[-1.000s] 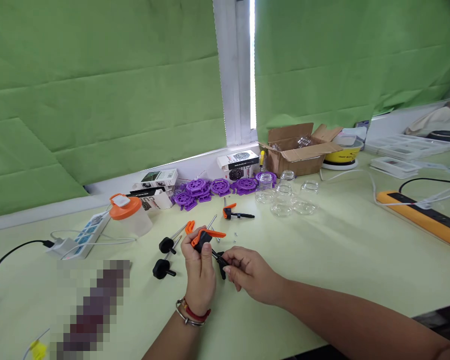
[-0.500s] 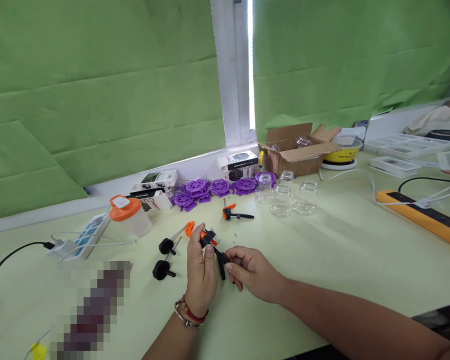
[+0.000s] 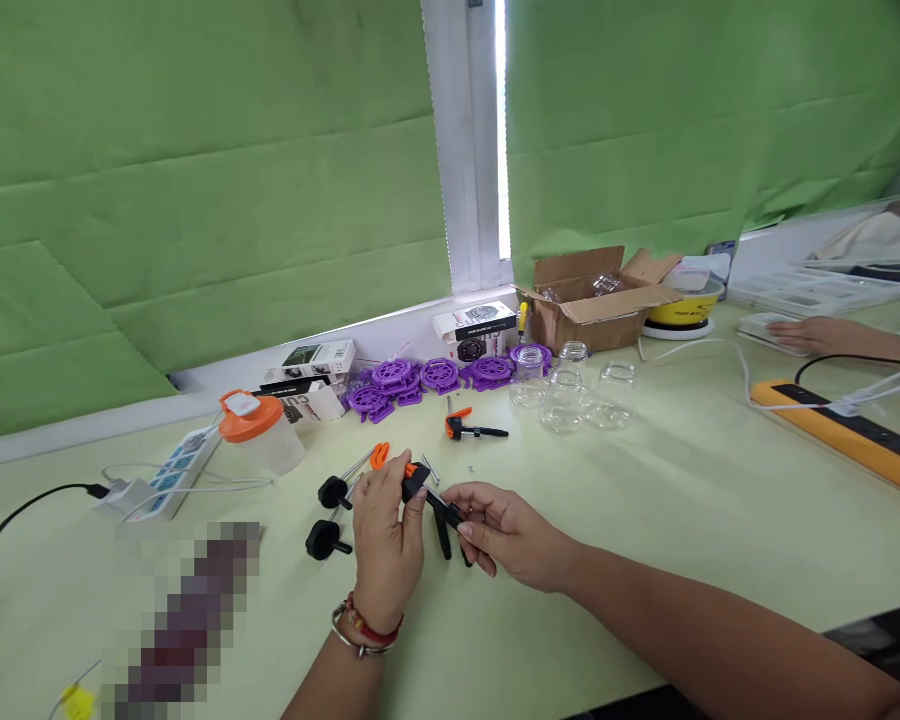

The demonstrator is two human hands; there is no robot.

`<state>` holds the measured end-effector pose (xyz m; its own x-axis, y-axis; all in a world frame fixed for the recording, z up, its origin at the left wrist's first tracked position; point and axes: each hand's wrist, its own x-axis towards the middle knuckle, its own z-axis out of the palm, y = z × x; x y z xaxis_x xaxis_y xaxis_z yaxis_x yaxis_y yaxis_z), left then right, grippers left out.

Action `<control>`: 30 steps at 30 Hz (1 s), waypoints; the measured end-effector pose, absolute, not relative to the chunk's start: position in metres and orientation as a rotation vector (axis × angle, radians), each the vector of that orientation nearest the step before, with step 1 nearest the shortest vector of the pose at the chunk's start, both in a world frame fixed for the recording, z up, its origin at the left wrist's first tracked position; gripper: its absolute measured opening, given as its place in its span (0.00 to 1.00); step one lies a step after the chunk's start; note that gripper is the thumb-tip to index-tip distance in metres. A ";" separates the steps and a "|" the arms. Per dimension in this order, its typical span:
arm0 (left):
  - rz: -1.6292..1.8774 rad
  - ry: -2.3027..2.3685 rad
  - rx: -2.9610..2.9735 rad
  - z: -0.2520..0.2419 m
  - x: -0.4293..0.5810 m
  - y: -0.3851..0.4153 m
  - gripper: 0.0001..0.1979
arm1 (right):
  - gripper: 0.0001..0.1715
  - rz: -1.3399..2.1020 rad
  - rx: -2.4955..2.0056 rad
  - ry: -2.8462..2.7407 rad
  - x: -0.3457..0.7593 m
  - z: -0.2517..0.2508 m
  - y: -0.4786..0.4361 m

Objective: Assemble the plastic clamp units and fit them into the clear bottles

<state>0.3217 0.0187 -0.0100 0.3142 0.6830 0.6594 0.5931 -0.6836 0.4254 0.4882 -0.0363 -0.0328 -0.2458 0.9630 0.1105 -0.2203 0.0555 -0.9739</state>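
My left hand is closed around an orange-and-black fitting. Pinched in my right hand is a black handle, with a short metal stretch showing between it and the fitting. Below them two more dark handles lie on the table, one partly hidden. Just beyond my fingers are thin metal rods and an orange hook-shaped piece. To the left rest two black knobs on metal shafts. A similar orange-and-black assembly lies farther back.
Purple wheel-like parts, small boxes and clear jars line the back, near an open carton. An orange-lidded bottle and power strip stand left. Another person's hand is at right, beyond an orange power strip.
My left hand has shifted slightly left with the fitting, and the handle in my right hand lines up with it more. At far right, the other person's hand reaches farther in.
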 end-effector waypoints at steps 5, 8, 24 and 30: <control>1.294 1.193 2.425 -0.011 0.322 0.017 0.21 | 0.19 1.487 -0.803 -1.278 0.490 -0.027 -0.036; 1.271 1.165 2.359 -0.013 0.323 0.016 0.22 | 0.19 1.515 -0.784 -1.248 0.490 -0.026 -0.035; 1.193 1.131 2.359 -0.016 0.323 0.017 0.23 | 0.18 1.447 -0.887 -1.263 0.493 -0.034 -0.032; 1.214 1.154 2.351 -0.016 0.324 0.015 0.23 | 0.22 1.382 -0.931 -1.255 0.493 -0.032 -0.032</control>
<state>0.3238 0.0154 -0.0164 0.3376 0.7466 0.5733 0.5344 -0.6534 0.5361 0.4932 -0.0322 -0.0324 -0.1953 0.9773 0.0823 -0.1754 0.0477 -0.9833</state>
